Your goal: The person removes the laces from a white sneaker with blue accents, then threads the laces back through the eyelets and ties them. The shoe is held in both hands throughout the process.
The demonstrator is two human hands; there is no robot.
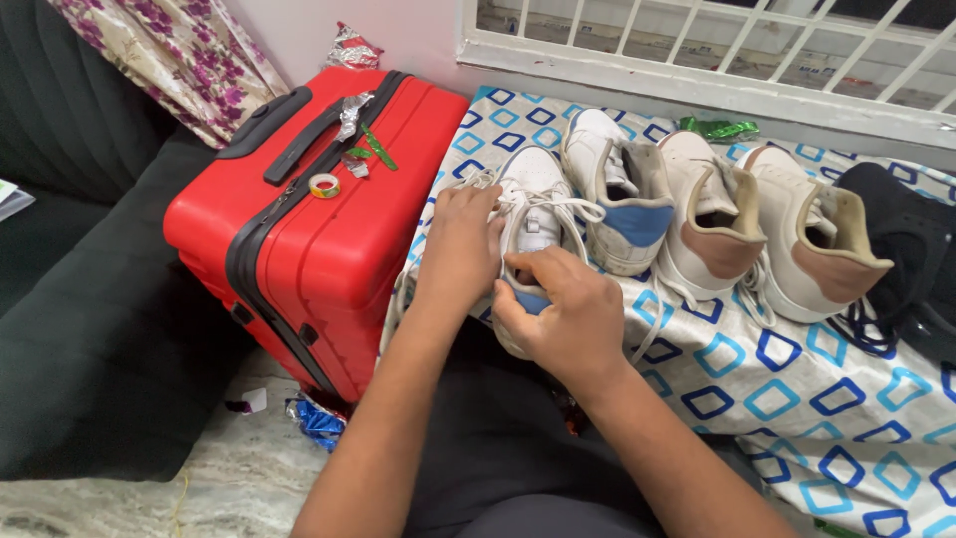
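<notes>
While the white sneaker with the blue heel tab point(536, 204) lies at the near edge of the patterned bedsheet point(797, 399), toe pointing away, both hands are on it. Left hand point(460, 244) rests on the shoe's left flank, fingers curled together over the lace area; whether it pinches a lace cannot be told. Right hand point(563, 314) grips the heel end, fingers bent and pressed close around the collar, thumb on top. White laces point(558, 207) run loose across the tongue and trail off to the right, no bow visible, so the lacing or tying looks unfinished. Just beside it, its mate point(612, 194) sits unattended, laces slack. Further right, a pair of white sneakers with tan heels point(767, 224) stands with laces hanging, untouched; dark shoes point(906, 249) lie at the far right. A red hard-shell suitcase point(319, 219) stands closed on the left, touching the bed edge, with a tape roll point(324, 185) and foil scraps on top.
</notes>
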